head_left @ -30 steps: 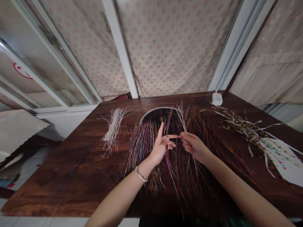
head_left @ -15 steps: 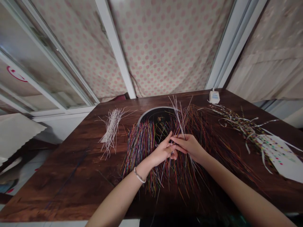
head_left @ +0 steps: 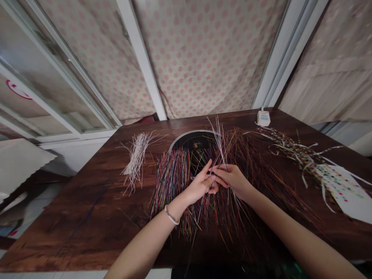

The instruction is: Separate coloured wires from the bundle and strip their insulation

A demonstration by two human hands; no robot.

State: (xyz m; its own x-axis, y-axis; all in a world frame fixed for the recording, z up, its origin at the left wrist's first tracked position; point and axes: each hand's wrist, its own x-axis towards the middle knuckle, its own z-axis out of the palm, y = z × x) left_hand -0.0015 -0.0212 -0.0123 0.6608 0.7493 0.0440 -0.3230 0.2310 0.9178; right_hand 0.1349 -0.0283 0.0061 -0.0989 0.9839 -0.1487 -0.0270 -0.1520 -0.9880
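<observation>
My right hand (head_left: 232,179) is closed on a thin bunch of white wires (head_left: 220,145), which fan out above and below the fingers. Against its fingertips, my left hand (head_left: 202,183) pinches a thin strand; the exact grip is partly hidden. Both hands hover over a thick spread of multicoloured wires (head_left: 173,174) laid across a round black tray (head_left: 195,140) with a pale rim. More reddish-brown and dark wires (head_left: 261,178) stretch away to the right.
A pile of white wires (head_left: 136,157) lies left on the dark wooden table (head_left: 87,197). To the right are beaded strands with white ribbons (head_left: 296,153) and a white sheet with coloured dots (head_left: 347,193). A small white box (head_left: 263,118) stands at the back edge.
Both hands stay almost in place, fingertips together. The white wires' upper ends have shifted slightly and sit closer together.
</observation>
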